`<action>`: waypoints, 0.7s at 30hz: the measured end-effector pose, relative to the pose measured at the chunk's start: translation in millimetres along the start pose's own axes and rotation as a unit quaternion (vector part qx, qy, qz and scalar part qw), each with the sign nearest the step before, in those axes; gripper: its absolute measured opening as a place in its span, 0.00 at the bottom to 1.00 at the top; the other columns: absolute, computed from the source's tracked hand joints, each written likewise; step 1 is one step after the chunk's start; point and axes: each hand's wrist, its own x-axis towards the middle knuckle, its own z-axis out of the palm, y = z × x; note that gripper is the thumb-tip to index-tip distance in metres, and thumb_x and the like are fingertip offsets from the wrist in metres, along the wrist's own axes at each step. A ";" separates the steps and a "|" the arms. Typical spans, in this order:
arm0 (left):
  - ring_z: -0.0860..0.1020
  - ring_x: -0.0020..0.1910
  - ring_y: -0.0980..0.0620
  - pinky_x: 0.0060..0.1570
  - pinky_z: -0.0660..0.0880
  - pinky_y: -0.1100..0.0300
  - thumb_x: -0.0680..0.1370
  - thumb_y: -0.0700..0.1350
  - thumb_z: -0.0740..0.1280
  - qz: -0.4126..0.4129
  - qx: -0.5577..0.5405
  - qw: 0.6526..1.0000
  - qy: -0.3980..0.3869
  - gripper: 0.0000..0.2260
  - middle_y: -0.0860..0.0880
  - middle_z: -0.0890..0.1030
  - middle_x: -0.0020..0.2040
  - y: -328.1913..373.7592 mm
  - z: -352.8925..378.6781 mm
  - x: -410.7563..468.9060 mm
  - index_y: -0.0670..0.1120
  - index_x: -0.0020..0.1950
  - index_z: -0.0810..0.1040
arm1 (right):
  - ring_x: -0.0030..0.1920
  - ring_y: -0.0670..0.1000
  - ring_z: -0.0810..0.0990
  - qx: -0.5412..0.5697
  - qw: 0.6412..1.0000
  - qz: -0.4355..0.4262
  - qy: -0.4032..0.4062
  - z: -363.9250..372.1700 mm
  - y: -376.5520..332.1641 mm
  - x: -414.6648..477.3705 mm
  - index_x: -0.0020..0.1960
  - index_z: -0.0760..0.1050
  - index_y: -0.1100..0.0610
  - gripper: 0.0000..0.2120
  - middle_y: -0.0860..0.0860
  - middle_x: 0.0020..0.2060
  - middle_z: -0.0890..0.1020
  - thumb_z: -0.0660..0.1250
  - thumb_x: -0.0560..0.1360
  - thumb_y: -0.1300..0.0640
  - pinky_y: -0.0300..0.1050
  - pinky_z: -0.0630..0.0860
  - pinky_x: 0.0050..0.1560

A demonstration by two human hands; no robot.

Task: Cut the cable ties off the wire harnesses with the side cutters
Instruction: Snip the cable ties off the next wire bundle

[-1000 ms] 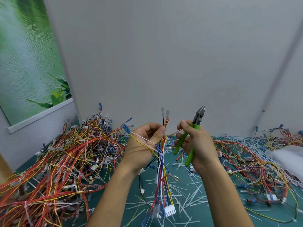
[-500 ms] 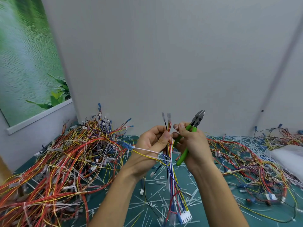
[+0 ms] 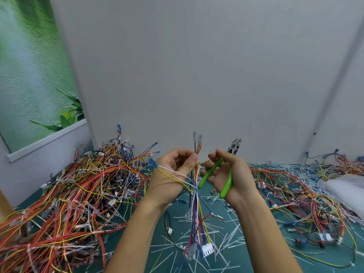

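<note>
Left hand [image 3: 173, 172] gripping wire harness [image 3: 196, 196], right hand [image 3: 230, 174] holding side cutters [image 3: 226, 174], cable ties indistinct

Single head-worn wide-angle view, facing forward and slightly down. Close on both hands at lower centre; green table [image 3: 246, 259] below, grey wall [image 3: 197, 75] filling upper frame. Edges bowed.

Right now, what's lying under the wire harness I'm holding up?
Under the multicoloured wire harness in the left hand lies the green table mat, littered with cut white cable ties. What lies directly beneath the forearms is hidden.
</note>
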 end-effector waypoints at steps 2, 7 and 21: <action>0.81 0.38 0.55 0.42 0.78 0.64 0.74 0.46 0.72 0.001 -0.016 1.000 0.020 0.08 0.50 0.84 0.39 1.5 -2.9 1.5 0.43 0.49 0.81 | 0.32 0.51 0.72 0.055 0.998 0.024 0.016 -1.8 -0.7 2.1 0.41 0.70 0.55 0.11 0.50 0.33 0.74 0.60 0.82 0.57 0.52 0.74 0.44; 0.82 0.35 0.56 0.38 0.78 0.65 0.73 0.45 0.72 -0.013 -0.037 0.998 0.053 0.08 0.49 0.86 0.38 7.2 -12.6 5.7 0.42 0.49 0.82 | 0.33 0.53 0.72 0.161 0.984 0.074 0.035 -12.3 -8.7 1.3 0.35 0.67 0.55 0.18 0.54 0.31 0.69 0.61 0.82 0.50 0.65 0.76 0.58; 0.78 0.27 0.55 0.26 0.73 0.67 0.72 0.46 0.72 -0.082 -0.115 0.986 0.088 0.08 0.46 0.83 0.33 20.7 -19.1 4.6 0.43 0.38 0.83 | 0.36 0.52 0.75 -0.223 0.927 0.155 -0.258 -6.0 -24.4 -27.0 0.65 0.77 0.64 0.29 0.58 0.45 0.80 0.71 0.68 0.50 0.42 0.69 0.29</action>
